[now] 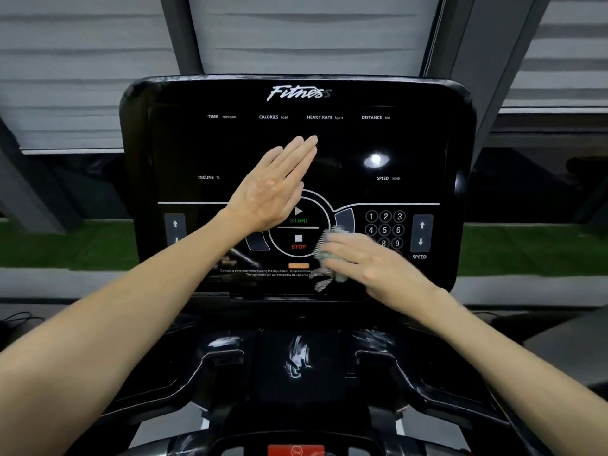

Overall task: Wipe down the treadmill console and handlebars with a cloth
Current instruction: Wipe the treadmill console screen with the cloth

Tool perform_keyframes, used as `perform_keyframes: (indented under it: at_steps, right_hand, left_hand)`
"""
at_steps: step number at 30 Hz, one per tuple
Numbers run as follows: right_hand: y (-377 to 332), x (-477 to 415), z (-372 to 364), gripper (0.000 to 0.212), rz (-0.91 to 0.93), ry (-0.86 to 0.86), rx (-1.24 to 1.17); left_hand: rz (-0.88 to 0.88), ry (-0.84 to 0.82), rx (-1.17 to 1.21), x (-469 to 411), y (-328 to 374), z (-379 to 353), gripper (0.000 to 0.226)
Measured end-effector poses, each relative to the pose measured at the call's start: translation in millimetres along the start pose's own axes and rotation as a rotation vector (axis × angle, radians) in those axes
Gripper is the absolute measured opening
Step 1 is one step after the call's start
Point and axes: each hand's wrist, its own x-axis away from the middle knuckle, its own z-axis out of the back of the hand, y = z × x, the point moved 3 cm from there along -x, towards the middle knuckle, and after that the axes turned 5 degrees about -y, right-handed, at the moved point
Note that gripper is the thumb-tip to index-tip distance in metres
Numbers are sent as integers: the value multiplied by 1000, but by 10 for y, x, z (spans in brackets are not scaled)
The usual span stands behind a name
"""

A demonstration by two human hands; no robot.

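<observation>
The person is working on the console (411, 143) part of the job, wiping the lower panel. The right hand (371, 264) is pressing the cloth (324, 255) against the glossy face just right of the START/STOP ring (298, 225) and a little below it, between the ring and the keypad (385, 229). Its fingers are lying fairly flat and slightly spread over the bunched cloth; whether the thumb is tucking under it, I cannot tell. The cloth is looking blurred, so I am judging it to be mid-stroke. The left hand (269, 189) is reaching in just above and left of the ring, palm toward the screen, fingers straight and held close together, holding nothing. It is overlapping the ring's upper left edge, though whether it is touching the glass is not clear. The handlebars (404, 376), well below the ring, are looking untouched, and pale smears (297, 357) are showing on the dark tray between them. The next move is probably calling for sweeping the cloth across the ring toward its left side, with the left hand getting out of the way, using light pressure so no button is triggered, before dropping to the handlebars.
</observation>
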Motion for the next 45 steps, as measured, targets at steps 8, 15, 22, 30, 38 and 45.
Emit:
perform_keyframes:
  at_steps: [8, 15, 22, 30, 38, 45]
  right_hand:
    - [-2, 1188, -214, 67, -485, -42, -357]
    - [-502, 221, -604, 63, -213, -74, -361]
    - [-514, 275, -593, 83, -232, -113, -223]
    - [-753, 123, -688, 54, -316, -88, -124]
    - [-786, -28, -700, 65, -307, -109, -189]
    - [-1039, -499, -832, 48, -352, -18, -318]
  left_hand:
    - [14, -37, 112, 760, 93, -39, 52]
    - [60, -113, 159, 1151, 80, -114, 52]
    - [59, -58, 366, 1562, -24, -39, 43]
    - [158, -160, 242, 2011, 115, -353, 48]
    - [137, -131, 212, 2069, 61, -354, 50]
    - [323, 0, 121, 2034, -791, -242, 51]
